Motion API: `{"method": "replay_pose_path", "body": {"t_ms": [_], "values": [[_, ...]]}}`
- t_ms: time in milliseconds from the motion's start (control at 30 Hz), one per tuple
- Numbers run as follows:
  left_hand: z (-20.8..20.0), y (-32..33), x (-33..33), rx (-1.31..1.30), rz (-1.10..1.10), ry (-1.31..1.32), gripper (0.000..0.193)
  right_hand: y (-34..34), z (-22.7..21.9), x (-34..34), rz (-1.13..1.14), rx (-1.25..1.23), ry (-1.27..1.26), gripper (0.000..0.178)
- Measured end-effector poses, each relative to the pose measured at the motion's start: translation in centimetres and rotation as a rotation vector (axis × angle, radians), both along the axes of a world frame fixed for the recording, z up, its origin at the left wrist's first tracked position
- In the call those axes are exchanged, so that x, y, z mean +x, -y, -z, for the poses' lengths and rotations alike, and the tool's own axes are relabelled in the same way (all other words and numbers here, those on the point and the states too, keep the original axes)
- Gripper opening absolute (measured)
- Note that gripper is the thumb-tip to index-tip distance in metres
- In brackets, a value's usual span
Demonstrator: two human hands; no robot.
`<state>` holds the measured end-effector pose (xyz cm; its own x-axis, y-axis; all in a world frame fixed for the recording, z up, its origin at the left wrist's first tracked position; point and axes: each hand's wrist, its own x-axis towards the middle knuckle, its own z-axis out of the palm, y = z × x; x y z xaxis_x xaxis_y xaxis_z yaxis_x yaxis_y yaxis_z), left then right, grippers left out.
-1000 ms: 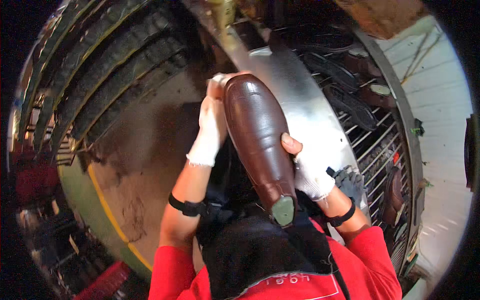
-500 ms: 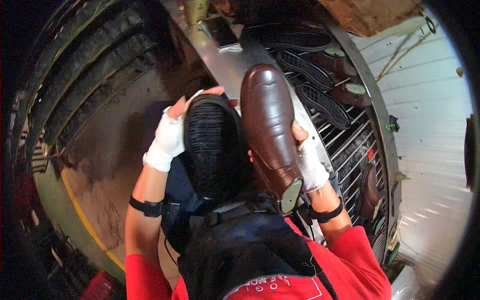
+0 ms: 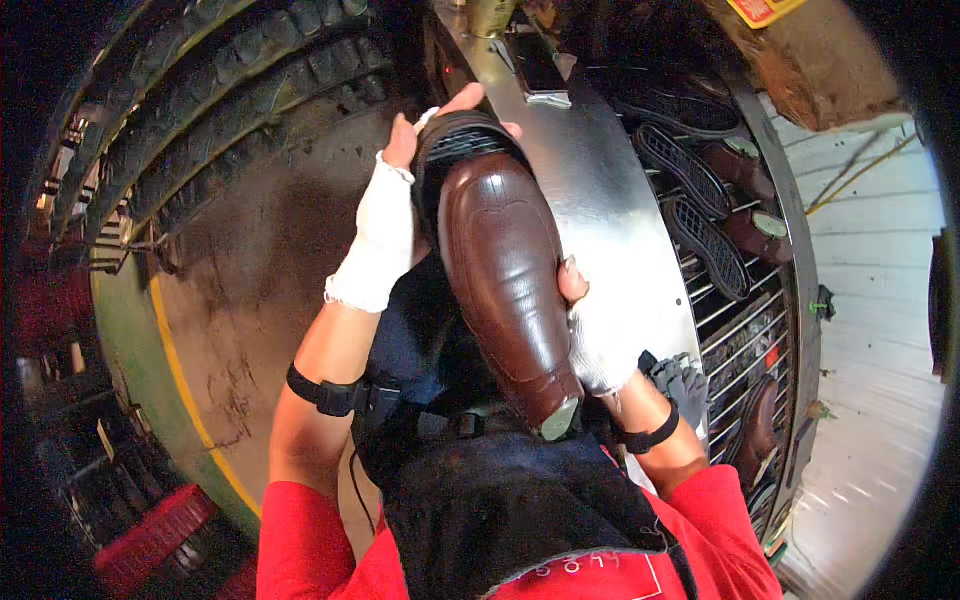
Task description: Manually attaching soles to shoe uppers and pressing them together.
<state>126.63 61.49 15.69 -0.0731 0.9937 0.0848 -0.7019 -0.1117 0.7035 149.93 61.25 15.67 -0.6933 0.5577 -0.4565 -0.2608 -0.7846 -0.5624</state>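
A glossy dark brown leather shoe upper (image 3: 505, 265) lies toe-away in front of my body, mounted on a last whose pale green end shows at the heel. My right hand (image 3: 603, 335), in a white fingerless glove, grips it from the right side, thumb on the leather. Under its toe is a black shoe sole (image 3: 436, 155), mostly covered by the upper. My left hand (image 3: 383, 225), gloved the same way, is wrapped round the sole's far left edge. Toe and sole overlap; whether they press firmly together I cannot tell.
A shiny metal bench (image 3: 610, 190) runs along the right. Beyond it, a barred rack (image 3: 745, 325) carries black soles (image 3: 706, 246) and brown uppers (image 3: 757, 236). A dark flat object (image 3: 538, 66) and a can (image 3: 491, 16) stand at the bench's far end. Curved shelves (image 3: 225, 105) fill the far left.
The upper has moved left from beside the sole to over it, toe inside the sole's rim. Both hands keep their hold, and the view has shifted left.
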Motion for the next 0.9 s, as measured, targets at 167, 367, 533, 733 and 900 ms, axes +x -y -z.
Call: {"method": "replay_pose_path", "body": {"t_ms": [167, 367, 533, 733, 900], "values": [[-1.3, 0.2, 0.4, 0.011, 0.015, -0.117, 0.081, -0.1, 1.0, 0.5, -0.099, -0.038, -0.031, 0.076], [-1.9, 0.7, 1.2, 0.012, -0.013, -0.170, 0.082, -1.4, 0.6, 0.9, -0.152, -0.119, -0.074, 0.080], [-2.0, 1.4, 1.3, 0.000, -0.006, -0.175, 0.086, -1.0, 0.2, 0.4, -0.125, 0.030, 0.105, 0.084], [-2.6, 2.9, 1.0, -0.051, 0.000, -0.234, 0.099, -0.4, 1.8, 1.3, -0.121, 0.163, 0.197, 0.079], [-4.4, 5.9, 0.0, 0.005, -0.025, -0.344, 0.125, 0.5, -0.3, 0.0, -0.011, 0.372, 0.436, 0.075]]}}
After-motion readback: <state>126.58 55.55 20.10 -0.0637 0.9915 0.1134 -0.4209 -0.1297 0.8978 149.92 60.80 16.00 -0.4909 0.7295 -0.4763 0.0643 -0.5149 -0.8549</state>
